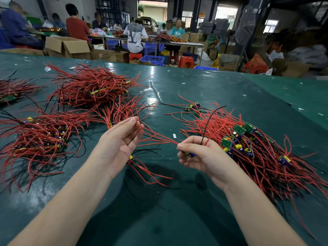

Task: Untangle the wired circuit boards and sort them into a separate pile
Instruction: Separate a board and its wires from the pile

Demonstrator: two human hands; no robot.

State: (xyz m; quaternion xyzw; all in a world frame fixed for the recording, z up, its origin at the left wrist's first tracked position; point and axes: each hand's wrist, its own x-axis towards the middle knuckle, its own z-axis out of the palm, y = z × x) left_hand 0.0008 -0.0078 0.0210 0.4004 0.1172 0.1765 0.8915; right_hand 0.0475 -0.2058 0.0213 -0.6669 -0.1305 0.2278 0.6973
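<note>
My right hand (pixel 197 155) grips one small circuit board (pixel 190 154) with blue and yellow parts; a black wire rises from the fist. Its red wires (pixel 158 138) stretch left to my left hand (pixel 122 137), whose fingertips pinch their ends. Just under my left hand another wired board (pixel 131 159) lies on the green table (pixel 177 210). A pile of green boards with red wires (pixel 248 148) spreads to the right of my right hand. Tangled heaps lie at the left (pixel 35 139) and far left-centre (pixel 92 86).
A few loose boards (pixel 192 106) lie beyond the right pile. A further bundle (pixel 12 91) sits at the left edge. Paper scraps dot the table. Beyond its far edge are cardboard boxes (pixel 67 47), blue crates, red stools and several seated people.
</note>
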